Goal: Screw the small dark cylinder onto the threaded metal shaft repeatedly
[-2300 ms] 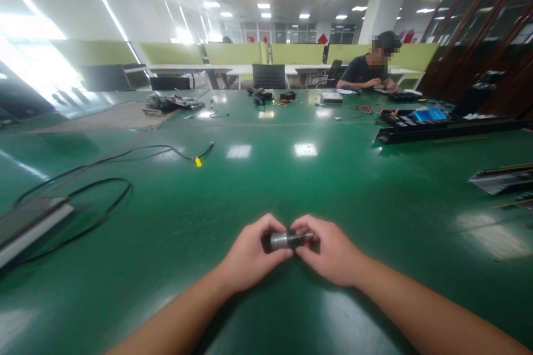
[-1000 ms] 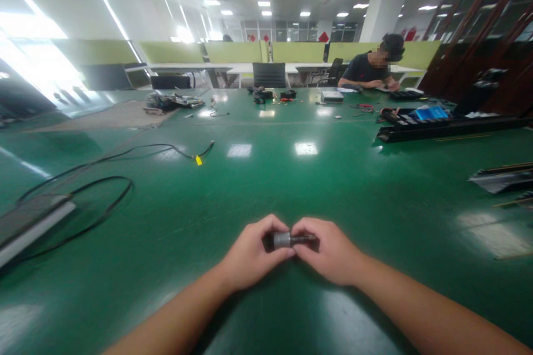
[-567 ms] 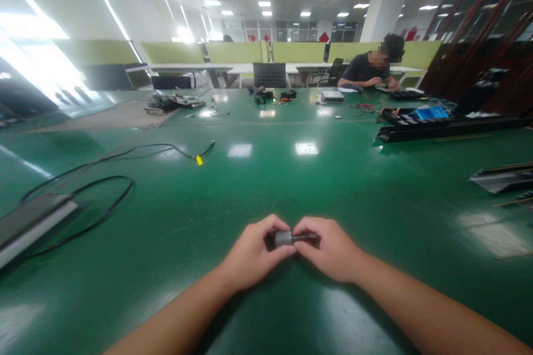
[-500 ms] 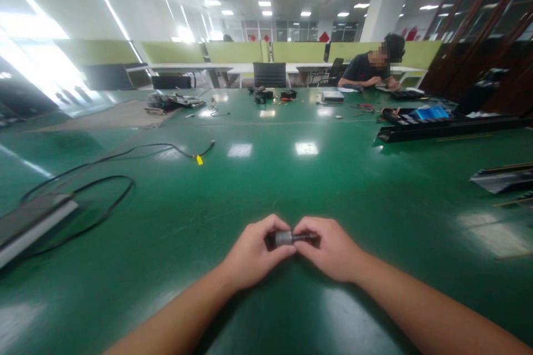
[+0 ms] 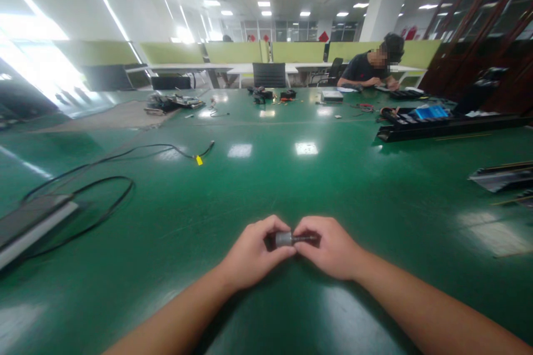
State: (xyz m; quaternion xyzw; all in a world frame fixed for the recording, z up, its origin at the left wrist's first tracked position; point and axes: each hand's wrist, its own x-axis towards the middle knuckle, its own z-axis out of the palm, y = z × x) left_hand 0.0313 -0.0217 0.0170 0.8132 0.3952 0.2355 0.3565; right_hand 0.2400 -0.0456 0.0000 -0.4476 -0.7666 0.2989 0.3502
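Note:
Both hands meet low in the middle of the head view, over the green tabletop (image 5: 266, 188). My left hand (image 5: 252, 252) is closed, thumb and fingers curled round a small grey metal cylinder (image 5: 283, 239). From the cylinder's right end a thin dark shaft (image 5: 303, 238) points into my right hand (image 5: 335, 249). That hand is closed too, its thumb and fingertips at the shaft near where it joins the cylinder. The part lies roughly level, and its left end is partly hidden by my left hand. Its exact kind is too small to make out.
A black cable (image 5: 129, 180) with a yellow tag (image 5: 199, 160) runs across the left, beside a grey flat case (image 5: 33, 222). Long black rails (image 5: 441, 128) lie at the right. Across the table a person (image 5: 366, 69) sits working; loose parts (image 5: 177, 101) are heaped at the far left.

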